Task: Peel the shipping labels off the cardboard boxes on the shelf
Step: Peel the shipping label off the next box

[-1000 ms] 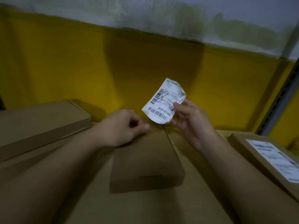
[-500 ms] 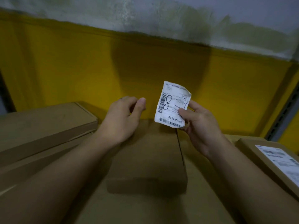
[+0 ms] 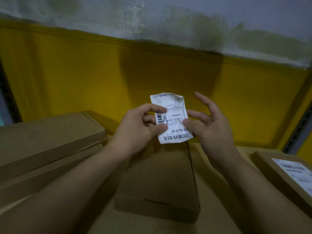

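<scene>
Dim, warm light; a broad shadow on the yellow wall [image 3: 168,78]; edges bowed and softly blurred

Peeled label [image 3: 175,105] fine print illegible, boxed label [image 3: 295,173] blurred, edge-cropped

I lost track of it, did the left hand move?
Yes. The left hand rose off the small box and now pinches the label above it.
</scene>
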A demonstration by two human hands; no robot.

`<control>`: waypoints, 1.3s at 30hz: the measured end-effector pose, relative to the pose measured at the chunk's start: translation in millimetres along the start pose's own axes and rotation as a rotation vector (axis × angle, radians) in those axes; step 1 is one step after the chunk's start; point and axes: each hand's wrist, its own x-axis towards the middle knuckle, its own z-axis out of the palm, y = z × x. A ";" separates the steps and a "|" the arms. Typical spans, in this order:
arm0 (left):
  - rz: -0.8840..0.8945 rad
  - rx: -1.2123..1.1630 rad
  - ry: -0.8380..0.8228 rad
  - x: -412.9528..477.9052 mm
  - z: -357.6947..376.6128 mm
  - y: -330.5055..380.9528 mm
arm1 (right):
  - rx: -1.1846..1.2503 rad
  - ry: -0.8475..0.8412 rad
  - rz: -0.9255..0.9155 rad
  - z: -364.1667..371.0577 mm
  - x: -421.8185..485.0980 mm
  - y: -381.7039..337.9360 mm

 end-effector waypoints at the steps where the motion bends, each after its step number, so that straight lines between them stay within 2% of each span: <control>1: 0.007 0.014 -0.001 0.5 -0.9 -0.8 | -0.062 0.013 -0.050 -1.7 0.5 -0.9; 5: 0.030 0.101 -0.023 -0.5 -2.6 -1.5 | -0.205 0.024 -0.135 -5.7 2.7 -4.6; 7: 0.026 0.109 -0.024 -2.3 -2.4 0.1 | -0.233 -0.005 -0.086 -5.9 3.8 -4.2; 16: 0.066 0.146 0.006 -4.4 -2.6 4.3 | -0.065 -0.115 0.126 -3.8 2.7 0.4; 24: 0.165 0.410 0.110 -4.6 -0.8 -0.3 | -0.278 -0.052 -0.052 -1.6 0.8 5.0; 28: 0.301 0.475 0.162 -5.2 -0.6 -0.9 | -0.551 -0.009 -0.214 0.1 -0.4 8.3; 31: 0.399 0.524 0.208 -2.9 0.1 -3.3 | -0.657 0.041 -0.328 1.0 -1.1 7.0; 34: 0.317 0.441 0.229 0.5 -1.0 -2.4 | -0.650 0.095 -0.360 -2.0 -0.1 2.4; 36: 0.259 0.373 0.177 0.3 -0.2 -1.3 | -0.561 0.058 -0.355 -2.1 0.1 3.1; 39: 0.130 0.218 0.098 -1.6 3.4 0.5 | -0.395 0.019 -0.236 3.0 -2.6 4.6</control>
